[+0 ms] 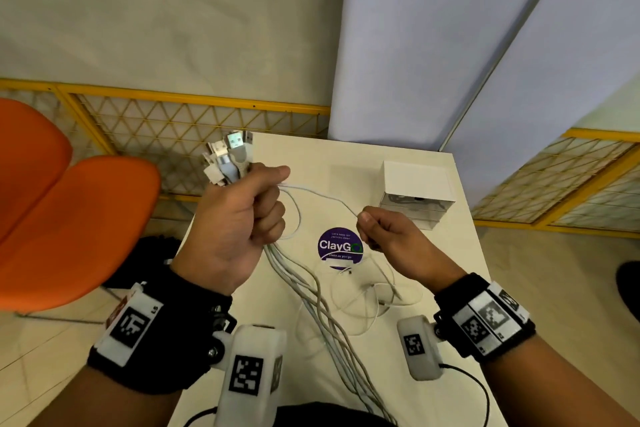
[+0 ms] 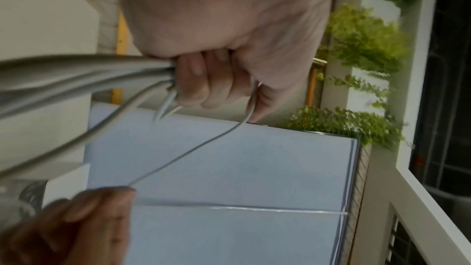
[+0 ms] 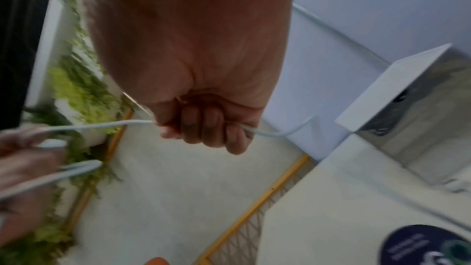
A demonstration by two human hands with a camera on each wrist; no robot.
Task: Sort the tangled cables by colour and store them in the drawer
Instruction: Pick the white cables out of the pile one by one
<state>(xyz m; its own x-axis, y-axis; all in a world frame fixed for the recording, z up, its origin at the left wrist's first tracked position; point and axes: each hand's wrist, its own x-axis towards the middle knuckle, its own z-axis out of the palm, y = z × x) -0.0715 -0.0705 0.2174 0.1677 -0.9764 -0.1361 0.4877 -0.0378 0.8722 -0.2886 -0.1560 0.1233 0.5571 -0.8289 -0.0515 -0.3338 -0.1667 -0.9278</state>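
My left hand (image 1: 242, 215) is raised above the table's left edge, its fist (image 2: 203, 84) closed round a bundle of white cables (image 1: 311, 291). Their USB plugs (image 1: 228, 156) stick out above the fist, and the cords hang down to the table. One thin white cable (image 1: 322, 196) runs taut from the left thumb to my right hand (image 1: 384, 232), which grips it in curled fingers (image 3: 203, 126). More loose white cable (image 1: 367, 295) loops on the table below the right hand. The small drawer unit (image 1: 415, 198), white-topped with clear fronts, stands at the table's far right.
A white table (image 1: 446, 256) carries a round purple sticker (image 1: 340, 248). Two orange chairs (image 1: 69, 225) stand to the left. A yellow mesh railing (image 1: 194, 125) and pale blue panels (image 1: 433, 45) lie beyond the table. Green plants (image 2: 364, 47) show in the wrist views.
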